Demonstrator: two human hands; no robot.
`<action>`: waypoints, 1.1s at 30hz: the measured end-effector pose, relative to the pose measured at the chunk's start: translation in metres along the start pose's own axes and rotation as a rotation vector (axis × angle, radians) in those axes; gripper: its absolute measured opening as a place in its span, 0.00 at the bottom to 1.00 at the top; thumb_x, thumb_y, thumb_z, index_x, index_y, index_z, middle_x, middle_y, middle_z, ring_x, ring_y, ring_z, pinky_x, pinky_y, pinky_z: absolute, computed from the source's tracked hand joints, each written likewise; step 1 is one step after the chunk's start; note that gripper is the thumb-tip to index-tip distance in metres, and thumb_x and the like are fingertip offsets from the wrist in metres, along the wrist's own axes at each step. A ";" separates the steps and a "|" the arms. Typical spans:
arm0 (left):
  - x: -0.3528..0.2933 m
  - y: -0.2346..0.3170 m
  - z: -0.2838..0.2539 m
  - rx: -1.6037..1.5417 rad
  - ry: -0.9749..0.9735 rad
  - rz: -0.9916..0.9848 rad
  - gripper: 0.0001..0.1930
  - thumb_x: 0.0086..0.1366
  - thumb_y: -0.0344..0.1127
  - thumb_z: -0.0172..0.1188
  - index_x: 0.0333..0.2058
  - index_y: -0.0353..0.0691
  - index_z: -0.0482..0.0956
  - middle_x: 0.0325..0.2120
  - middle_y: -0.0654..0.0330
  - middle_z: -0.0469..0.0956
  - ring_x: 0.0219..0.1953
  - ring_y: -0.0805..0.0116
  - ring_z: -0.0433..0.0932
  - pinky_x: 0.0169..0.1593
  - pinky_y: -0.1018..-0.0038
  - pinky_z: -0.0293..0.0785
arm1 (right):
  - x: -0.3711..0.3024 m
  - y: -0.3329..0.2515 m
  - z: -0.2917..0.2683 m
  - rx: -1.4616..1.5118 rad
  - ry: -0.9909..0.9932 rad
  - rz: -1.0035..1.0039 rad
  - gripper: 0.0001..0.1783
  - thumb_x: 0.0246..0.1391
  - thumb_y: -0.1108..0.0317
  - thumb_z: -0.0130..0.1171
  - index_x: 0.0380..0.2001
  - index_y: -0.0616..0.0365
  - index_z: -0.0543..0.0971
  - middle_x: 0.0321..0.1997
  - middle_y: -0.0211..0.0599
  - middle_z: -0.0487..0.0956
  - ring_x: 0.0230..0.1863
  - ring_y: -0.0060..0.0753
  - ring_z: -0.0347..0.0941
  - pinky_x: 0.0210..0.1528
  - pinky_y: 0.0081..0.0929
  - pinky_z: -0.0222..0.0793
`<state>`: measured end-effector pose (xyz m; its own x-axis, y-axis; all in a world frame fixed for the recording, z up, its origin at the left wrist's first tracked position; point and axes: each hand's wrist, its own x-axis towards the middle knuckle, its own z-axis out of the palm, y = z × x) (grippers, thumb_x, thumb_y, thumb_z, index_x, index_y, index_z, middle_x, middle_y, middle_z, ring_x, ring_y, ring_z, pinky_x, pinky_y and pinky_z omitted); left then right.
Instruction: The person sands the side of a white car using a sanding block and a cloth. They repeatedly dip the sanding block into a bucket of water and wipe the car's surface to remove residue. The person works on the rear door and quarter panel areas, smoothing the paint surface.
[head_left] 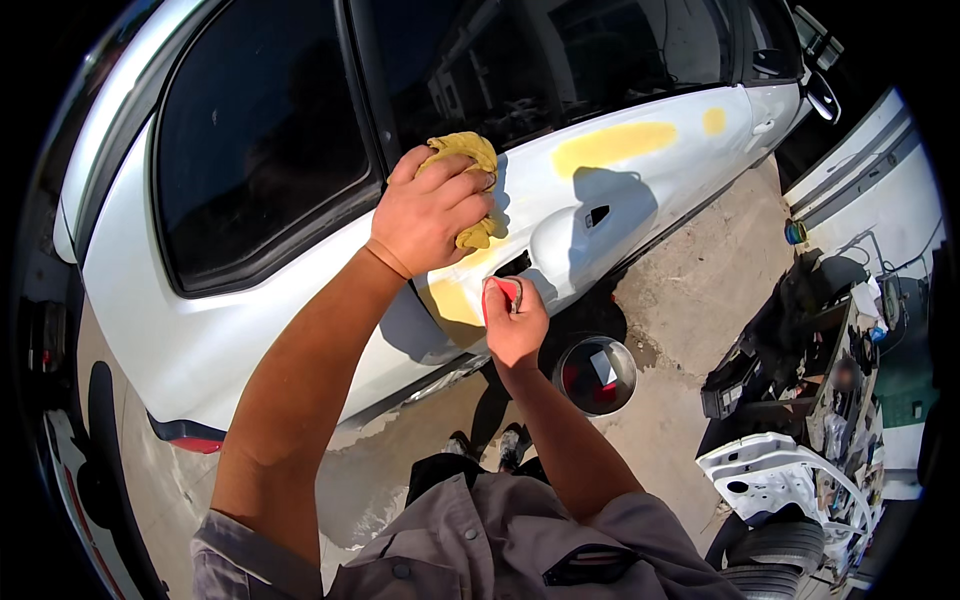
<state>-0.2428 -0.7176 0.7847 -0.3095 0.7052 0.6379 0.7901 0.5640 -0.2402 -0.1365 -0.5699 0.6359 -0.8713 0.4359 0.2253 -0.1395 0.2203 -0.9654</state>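
My left hand point(432, 215) is closed around a folded yellow cloth point(468, 152) and presses it against the white car point(250, 340), just below the dark side window. Lower down and to the right, my right hand point(518, 318) pinches a small red pad point(508, 290), mostly covered by the fingers. That hand is beside the door-handle opening point(514, 264), where the handle is absent. A yellow patch point(452, 300) on the panel lies between my two hands. Farther along the door are a longer yellow patch point(614, 147) and a small yellow spot point(713, 121).
Below the car, a round metal basin point(612, 402) on the concrete holds dark liquid, a pale rectangular piece and something red. To the right stand a cluttered workbench point(810, 370), a loose white door panel point(770, 465) and stacked tires point(775, 555). A wing mirror point(823, 97) juts out far right.
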 end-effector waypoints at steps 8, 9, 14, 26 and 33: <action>-0.006 -0.004 -0.003 0.018 -0.039 0.001 0.26 0.41 0.42 0.78 0.42 0.55 0.82 0.52 0.71 0.80 0.61 0.62 0.74 0.68 0.50 0.63 | 0.028 -0.007 -0.054 -0.584 -0.276 -0.362 0.09 0.58 0.61 0.68 0.35 0.55 0.81 0.33 0.40 0.84 0.34 0.52 0.81 0.38 0.38 0.77; -0.006 -0.004 -0.005 0.021 -0.050 0.000 0.25 0.41 0.41 0.78 0.42 0.55 0.82 0.52 0.71 0.80 0.61 0.62 0.74 0.67 0.50 0.63 | 0.033 -0.002 -0.062 -0.588 -0.279 -0.357 0.09 0.58 0.62 0.67 0.35 0.55 0.81 0.33 0.40 0.84 0.34 0.52 0.81 0.38 0.38 0.77; -0.001 -0.001 -0.003 0.022 -0.009 0.011 0.24 0.43 0.41 0.76 0.42 0.54 0.82 0.50 0.70 0.80 0.60 0.62 0.74 0.67 0.50 0.63 | 0.048 0.019 -0.053 -0.123 -0.006 0.147 0.10 0.59 0.63 0.67 0.35 0.58 0.83 0.33 0.44 0.85 0.34 0.41 0.82 0.41 0.35 0.76; -0.004 -0.001 0.001 0.028 0.005 0.021 0.22 0.42 0.41 0.76 0.40 0.53 0.83 0.50 0.69 0.80 0.59 0.62 0.75 0.66 0.50 0.64 | 0.005 0.009 -0.010 -0.067 -0.019 0.176 0.12 0.55 0.62 0.69 0.33 0.61 0.82 0.29 0.43 0.85 0.30 0.45 0.82 0.39 0.36 0.76; -0.003 -0.001 -0.001 0.018 0.003 0.013 0.24 0.41 0.40 0.77 0.40 0.53 0.83 0.50 0.68 0.80 0.59 0.61 0.75 0.66 0.51 0.64 | -0.005 -0.004 -0.014 -0.116 -0.100 0.222 0.13 0.58 0.61 0.69 0.34 0.61 0.83 0.33 0.44 0.86 0.34 0.40 0.83 0.42 0.35 0.77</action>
<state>-0.2422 -0.7201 0.7837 -0.2976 0.7114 0.6366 0.7846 0.5621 -0.2614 -0.1252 -0.5604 0.6407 -0.9176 0.3973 -0.0102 0.1101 0.2296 -0.9670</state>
